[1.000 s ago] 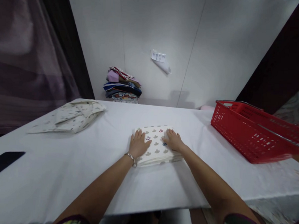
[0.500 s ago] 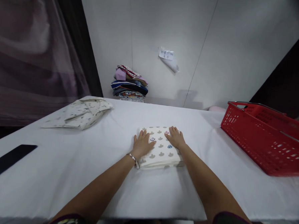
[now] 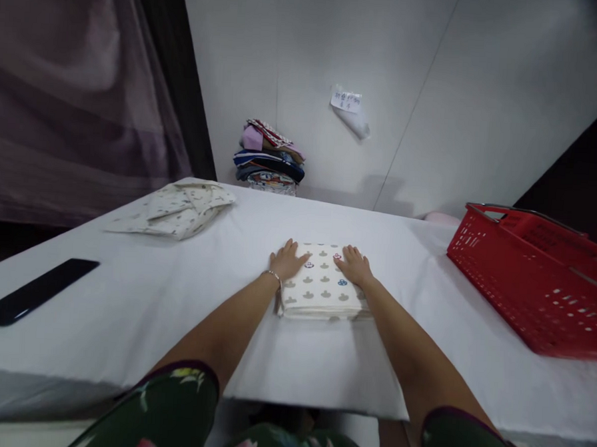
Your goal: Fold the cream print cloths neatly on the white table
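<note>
A folded white cloth (image 3: pixel 322 293) printed with small grey shapes lies in the middle of the white table (image 3: pixel 139 302). My left hand (image 3: pixel 288 261) rests flat on the cloth's left edge, fingers stretched out, a thin bracelet on the wrist. My right hand (image 3: pixel 356 266) lies flat on its far right part, fingers spread. Neither hand grips anything.
A red plastic basket (image 3: pixel 535 282) stands at the table's right. A crumpled pale patterned garment (image 3: pixel 176 207) lies at the far left. A flat black object (image 3: pixel 35 291) sits near the left edge. A stack of folded clothes (image 3: pixel 269 158) stands against the back wall.
My hands have shifted slightly outward toward the cloth's sides and stay flat on it. The view has swung right and drawn back, so my flowered sleeves now show.
</note>
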### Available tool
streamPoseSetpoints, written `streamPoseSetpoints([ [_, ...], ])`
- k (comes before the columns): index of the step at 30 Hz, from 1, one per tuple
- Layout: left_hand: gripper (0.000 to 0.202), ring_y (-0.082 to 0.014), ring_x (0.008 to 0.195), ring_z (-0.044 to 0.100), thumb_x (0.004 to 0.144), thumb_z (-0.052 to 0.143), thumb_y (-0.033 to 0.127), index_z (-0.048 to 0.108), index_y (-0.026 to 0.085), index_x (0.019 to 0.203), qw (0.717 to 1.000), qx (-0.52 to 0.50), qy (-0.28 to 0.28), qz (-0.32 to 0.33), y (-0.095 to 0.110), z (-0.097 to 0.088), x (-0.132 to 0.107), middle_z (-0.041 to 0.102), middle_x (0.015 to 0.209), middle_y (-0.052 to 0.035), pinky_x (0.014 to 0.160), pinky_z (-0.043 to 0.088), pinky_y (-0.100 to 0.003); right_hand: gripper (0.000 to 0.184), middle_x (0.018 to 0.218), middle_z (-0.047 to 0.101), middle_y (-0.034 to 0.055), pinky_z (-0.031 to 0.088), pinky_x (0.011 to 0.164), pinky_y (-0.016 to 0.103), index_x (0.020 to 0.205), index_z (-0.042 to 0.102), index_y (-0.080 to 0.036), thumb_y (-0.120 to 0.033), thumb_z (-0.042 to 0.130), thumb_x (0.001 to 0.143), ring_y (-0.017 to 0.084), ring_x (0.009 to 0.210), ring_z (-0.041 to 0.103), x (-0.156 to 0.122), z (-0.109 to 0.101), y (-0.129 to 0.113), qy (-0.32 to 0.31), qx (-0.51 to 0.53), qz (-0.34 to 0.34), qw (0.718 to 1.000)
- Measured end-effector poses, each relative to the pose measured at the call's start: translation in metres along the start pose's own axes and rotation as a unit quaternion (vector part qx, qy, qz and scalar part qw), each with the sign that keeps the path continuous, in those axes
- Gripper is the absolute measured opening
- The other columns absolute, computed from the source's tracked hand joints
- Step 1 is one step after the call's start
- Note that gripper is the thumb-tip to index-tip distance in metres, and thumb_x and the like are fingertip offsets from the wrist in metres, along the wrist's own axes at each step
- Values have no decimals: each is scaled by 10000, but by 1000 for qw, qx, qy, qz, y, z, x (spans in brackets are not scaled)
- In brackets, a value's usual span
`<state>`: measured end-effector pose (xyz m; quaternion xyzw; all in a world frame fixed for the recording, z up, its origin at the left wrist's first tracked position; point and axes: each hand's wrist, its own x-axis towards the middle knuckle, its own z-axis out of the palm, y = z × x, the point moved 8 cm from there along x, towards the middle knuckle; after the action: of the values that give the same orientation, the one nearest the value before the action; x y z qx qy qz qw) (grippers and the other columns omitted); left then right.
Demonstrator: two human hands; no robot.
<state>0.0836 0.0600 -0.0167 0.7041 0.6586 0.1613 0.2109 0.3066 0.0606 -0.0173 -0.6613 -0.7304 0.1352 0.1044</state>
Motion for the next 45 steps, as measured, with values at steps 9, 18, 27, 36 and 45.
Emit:
streamPoseSetpoints([
  [9, 515, -214, 1020, 593, 820, 458, 480, 492, 148, 1211, 981, -186, 26, -55, -39, -26, -53, 548, 1256, -122, 852, 453, -291, 608, 1315, 502, 105, 364, 1005, 392, 1282, 497, -154, -471, 538, 765, 251, 1169, 493, -65, -9, 68, 96, 261, 85, 957],
  [18, 393, -117, 507, 506, 738, 522, 558, 570, 173, 678, 969, -243, 9, -49, -43, -1, -121, 566, 543, 8, 504, 374, -226, 696, 1054, 631, 93, 465, 794, 291, 1283, 495, -102, -509, 550, 722, 197, 872, 601, -118, -5, 84, 147, 319, 157, 923],
  [27, 416, -117, 535, 416, 670, 562, 571, 497, 176, 559, 975, -211, 12, -71, -27, -2, -140, 460, 522, 31, 505, 276, -237, 679, 821, 629, 43, 414, 718, 294, 1262, 527, -127, -574, 465, 755, 188, 763, 570, -130, -19, 74, 153, 192, 143, 959],
  [36, 299, -93, 502, 334, 636, 592, 404, 427, 180, 526, 960, -258, 20, -108, -35, 0, -138, 340, 497, 57, 489, 243, -235, 644, 727, 602, 8, 406, 640, 268, 1245, 537, -169, -571, 478, 745, 174, 681, 562, -130, -17, 70, 133, 173, 117, 969],
  [45, 329, -111, 518, 382, 670, 554, 453, 419, 186, 533, 979, -178, 12, -102, -36, -3, -141, 375, 503, 45, 506, 254, -249, 690, 919, 648, 93, 415, 740, 304, 1306, 471, -139, -606, 409, 802, 229, 850, 590, -131, -13, 74, 84, 105, 153, 979],
])
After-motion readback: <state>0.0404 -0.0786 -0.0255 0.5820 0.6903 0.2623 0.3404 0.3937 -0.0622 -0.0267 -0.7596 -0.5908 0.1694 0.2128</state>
